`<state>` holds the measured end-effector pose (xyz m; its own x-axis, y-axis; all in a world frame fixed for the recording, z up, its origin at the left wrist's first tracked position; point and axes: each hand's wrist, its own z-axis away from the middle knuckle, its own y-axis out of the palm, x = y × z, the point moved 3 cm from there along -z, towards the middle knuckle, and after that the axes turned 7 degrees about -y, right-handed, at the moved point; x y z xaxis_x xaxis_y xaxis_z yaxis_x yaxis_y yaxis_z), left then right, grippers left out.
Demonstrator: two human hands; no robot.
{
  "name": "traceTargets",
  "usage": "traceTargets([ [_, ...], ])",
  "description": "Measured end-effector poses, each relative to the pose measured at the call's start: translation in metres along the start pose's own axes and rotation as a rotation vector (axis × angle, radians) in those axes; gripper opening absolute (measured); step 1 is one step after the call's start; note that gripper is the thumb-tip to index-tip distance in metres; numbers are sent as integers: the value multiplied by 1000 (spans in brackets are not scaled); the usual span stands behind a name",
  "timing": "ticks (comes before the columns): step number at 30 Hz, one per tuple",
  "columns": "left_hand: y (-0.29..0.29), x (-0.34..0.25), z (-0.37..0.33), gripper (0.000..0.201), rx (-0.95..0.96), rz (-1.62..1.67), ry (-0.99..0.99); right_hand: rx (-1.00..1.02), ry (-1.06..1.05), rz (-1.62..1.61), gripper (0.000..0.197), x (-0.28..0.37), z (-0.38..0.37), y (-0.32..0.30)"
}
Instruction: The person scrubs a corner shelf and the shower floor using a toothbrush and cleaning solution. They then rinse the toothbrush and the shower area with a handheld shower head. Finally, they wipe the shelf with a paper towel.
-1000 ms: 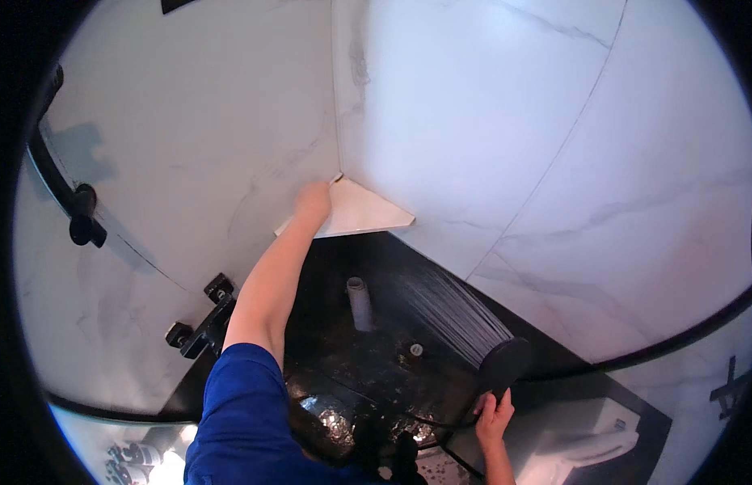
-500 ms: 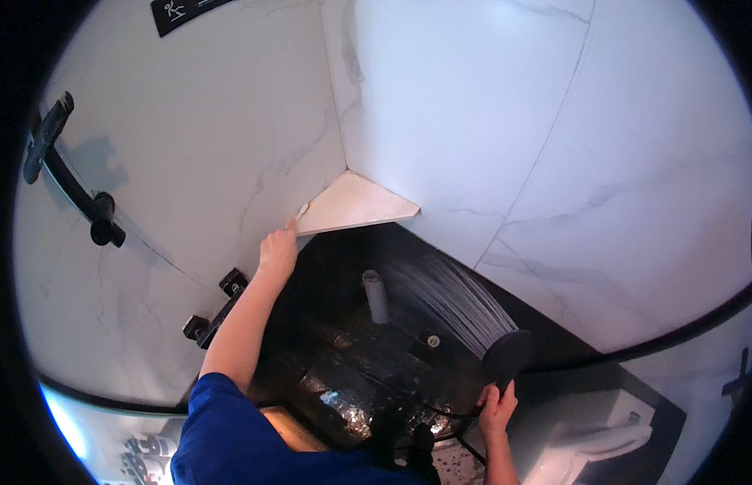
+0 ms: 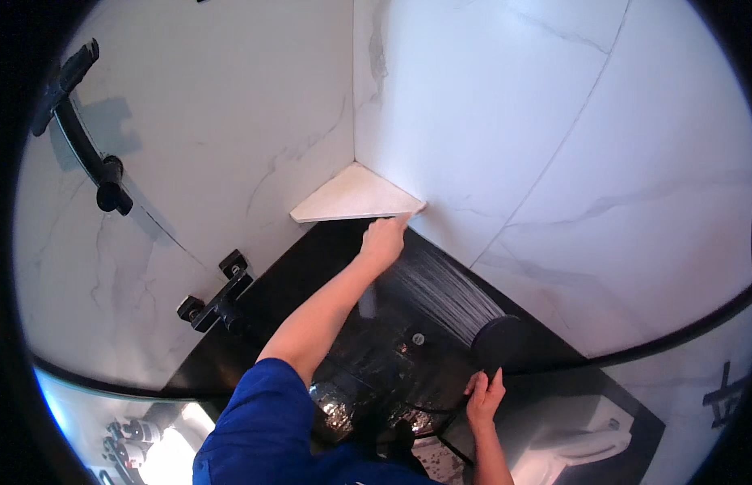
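My left arm reaches up across the middle to a pale triangular corner shelf (image 3: 353,194). My left hand (image 3: 384,243) is closed on a slim small brush (image 3: 417,212), its head against the wall by the shelf's right corner; most of its handle is hidden in my fingers. Lower right, my right hand (image 3: 485,398) grips a round black shower head (image 3: 499,343) by its handle. Water sprays from it in fine streams toward the upper left, over the dark floor below the shelf.
White marbled walls meet behind the shelf. A black slide bar (image 3: 83,149) and a black mixer tap (image 3: 218,302) are on the left wall. A round drain (image 3: 419,339) sits in the wet black floor (image 3: 368,364). Lower right stands a white washbasin (image 3: 582,443).
My left hand has moved with the brush from the shelf's left corner to its right corner. The shower head has shifted slightly left and up, still spraying. The view has tilted a little.
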<state>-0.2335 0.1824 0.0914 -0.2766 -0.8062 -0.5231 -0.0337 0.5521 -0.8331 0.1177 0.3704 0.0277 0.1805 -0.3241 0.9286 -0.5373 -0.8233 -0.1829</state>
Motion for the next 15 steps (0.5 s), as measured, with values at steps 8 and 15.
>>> traceTargets([
  [8,65,13,37,21,352,1525,-540,128,-99,-163,15,60,-45,53],
  [15,7,50,91,22,80,1269,-491,319,-346,-82,9,114,-62,87],
])
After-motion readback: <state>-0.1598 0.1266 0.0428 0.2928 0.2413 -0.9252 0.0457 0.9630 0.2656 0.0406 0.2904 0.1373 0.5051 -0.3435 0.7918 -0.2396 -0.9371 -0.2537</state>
